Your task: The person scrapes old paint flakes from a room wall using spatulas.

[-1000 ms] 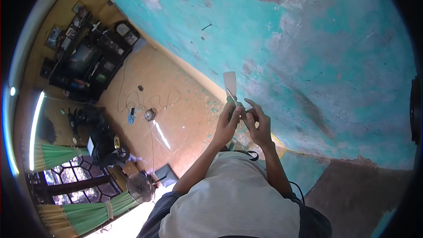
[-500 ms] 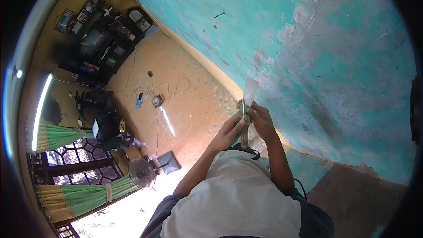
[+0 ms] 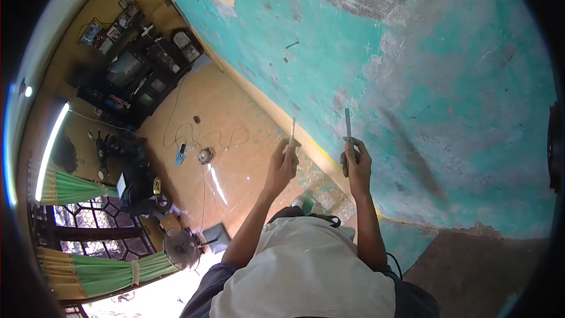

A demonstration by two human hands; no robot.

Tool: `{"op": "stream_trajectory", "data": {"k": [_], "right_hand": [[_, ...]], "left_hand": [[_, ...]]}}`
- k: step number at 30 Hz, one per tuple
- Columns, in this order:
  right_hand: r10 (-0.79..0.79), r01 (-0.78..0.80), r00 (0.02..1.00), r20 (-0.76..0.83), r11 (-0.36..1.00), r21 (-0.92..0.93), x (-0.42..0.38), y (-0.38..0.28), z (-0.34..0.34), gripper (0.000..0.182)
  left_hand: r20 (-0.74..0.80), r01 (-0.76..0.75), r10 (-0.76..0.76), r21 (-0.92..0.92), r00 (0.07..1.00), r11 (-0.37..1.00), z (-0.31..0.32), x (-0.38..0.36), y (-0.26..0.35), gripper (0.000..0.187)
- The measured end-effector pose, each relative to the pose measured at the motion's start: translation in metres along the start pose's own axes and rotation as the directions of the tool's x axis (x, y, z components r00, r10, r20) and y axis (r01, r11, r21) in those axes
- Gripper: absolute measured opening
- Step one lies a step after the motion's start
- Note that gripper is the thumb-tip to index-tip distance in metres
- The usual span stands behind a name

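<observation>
My left hand [image 3: 282, 163] is wrapped round a slim tool [image 3: 293, 127], whose narrow pale shaft or blade points up; its exact kind I cannot make out. To its right, my right hand [image 3: 357, 165] grips a scraper [image 3: 348, 122], its blade upright and turned nearly edge-on. A wide gap separates the hands. Both are in front of my body, close to a turquoise wall [image 3: 329, 76] with worn, peeling paint. The fingers hide most of both handles.
Paint flakes lie along the wall's foot. A cord and a small round device [image 3: 205, 155] are on the tiled floor [image 3: 235, 165]. At the left stand a fan [image 3: 182, 249], a motorbike [image 3: 138, 174] and a dark cabinet [image 3: 154, 59]. Green curtains [image 3: 109, 274] hang at the window.
My hands were together, with the slim tool against the scraper. They have moved apart, left hand leftward and right hand rightward, each keeping one tool. The scraper's blade has turned from broadside to edge-on.
</observation>
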State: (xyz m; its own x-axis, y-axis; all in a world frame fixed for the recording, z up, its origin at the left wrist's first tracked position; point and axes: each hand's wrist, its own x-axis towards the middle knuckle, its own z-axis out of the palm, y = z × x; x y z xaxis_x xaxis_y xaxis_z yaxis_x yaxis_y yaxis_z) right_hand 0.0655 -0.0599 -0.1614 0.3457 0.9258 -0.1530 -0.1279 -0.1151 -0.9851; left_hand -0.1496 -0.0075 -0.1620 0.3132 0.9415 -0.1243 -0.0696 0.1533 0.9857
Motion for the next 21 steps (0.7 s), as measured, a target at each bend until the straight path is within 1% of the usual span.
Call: {"op": "stream_trajectory", "data": {"k": [2,3,4,6,7,8,9,10,11,12,13,14,16,17,18,20,21], "right_hand": [[-0.154,0.155,0.988,-0.016,0.984,0.083,0.006,0.008,0.003,0.035],[-0.197,0.194,0.980,0.014,0.974,0.118,0.007,0.007,0.002,0.043],[-0.215,0.213,0.977,0.002,0.970,0.116,0.008,-0.005,0.007,0.043],[-0.334,0.331,0.942,-0.013,0.926,0.182,0.005,-0.034,0.019,0.048],[-0.383,0.382,0.924,-0.019,0.914,0.139,0.007,-0.051,0.023,0.050],[-0.400,0.401,0.916,-0.038,0.906,0.133,0.013,-0.061,0.023,0.050],[-0.453,0.458,0.888,-0.076,0.887,0.057,0.019,-0.070,0.023,0.051],[-0.504,0.505,0.856,-0.111,0.863,-0.022,0.026,-0.080,0.023,0.051],[-0.545,0.549,0.827,-0.136,0.836,-0.013,0.035,-0.089,0.023,0.053],[-0.555,0.559,0.817,-0.157,0.829,-0.023,0.045,-0.100,0.024,0.053],[-0.617,0.612,0.768,-0.171,0.786,-0.087,0.054,-0.111,0.025,0.054],[-0.674,0.656,0.718,-0.177,0.739,-0.152,0.061,-0.122,0.027,0.055],[-0.694,0.665,0.700,-0.171,0.720,-0.198,0.066,-0.144,0.031,0.055],[-0.716,0.664,0.669,-0.201,0.697,-0.273,0.069,-0.153,0.036,0.056],[-0.738,0.656,0.636,-0.226,0.671,-0.345,0.070,-0.158,0.038,0.056],[-0.729,0.643,0.644,-0.234,0.681,-0.352,0.079,-0.154,0.037,0.058],[-0.745,0.653,0.628,-0.227,0.662,-0.368,0.082,-0.149,0.036,0.057]], "left_hand": [[-0.005,-0.097,0.097,0.027,0.995,0.995,-0.006,0.025,0.012,0.028],[0.033,-0.140,0.140,-0.008,0.990,0.990,-0.012,0.039,0.016,0.032],[0.026,-0.170,0.169,0.048,0.985,0.984,-0.016,0.056,0.018,0.036],[0.038,-0.282,0.280,0.093,0.959,0.955,-0.020,0.086,0.027,0.040],[0.059,-0.298,0.293,0.087,0.954,0.951,-0.016,0.092,0.040,0.040],[0.030,-0.315,0.313,0.073,0.949,0.946,-0.010,0.096,0.051,0.042],[0.003,-0.330,0.330,0.059,0.944,0.942,-0.004,0.100,0.061,0.045],[0.027,-0.341,0.340,0.053,0.940,0.939,0.000,0.104,0.066,0.045],[0.045,-0.348,0.346,0.040,0.937,0.937,0.004,0.106,0.069,0.047],[0.062,-0.353,0.351,0.028,0.934,0.935,0.008,0.110,0.072,0.049],[0.070,-0.396,0.391,0.074,0.918,0.915,0.012,0.116,0.073,0.048],[0.090,-0.401,0.395,0.065,0.914,0.914,0.014,0.127,0.074,0.048],[-0.021,-0.438,0.462,0.283,0.887,0.853,0.012,0.159,0.078,0.046],[-0.047,-0.474,0.524,0.365,0.850,0.801,0.009,0.180,0.077,0.045],[-0.050,-0.505,0.558,0.366,0.828,0.782,0.010,0.191,0.085,0.045],[-0.063,-0.397,0.475,0.459,0.878,0.795,0.010,0.205,0.096,0.046],[-0.064,-0.403,0.481,0.455,0.875,0.794,0.010,0.222,0.090,0.046]]}}
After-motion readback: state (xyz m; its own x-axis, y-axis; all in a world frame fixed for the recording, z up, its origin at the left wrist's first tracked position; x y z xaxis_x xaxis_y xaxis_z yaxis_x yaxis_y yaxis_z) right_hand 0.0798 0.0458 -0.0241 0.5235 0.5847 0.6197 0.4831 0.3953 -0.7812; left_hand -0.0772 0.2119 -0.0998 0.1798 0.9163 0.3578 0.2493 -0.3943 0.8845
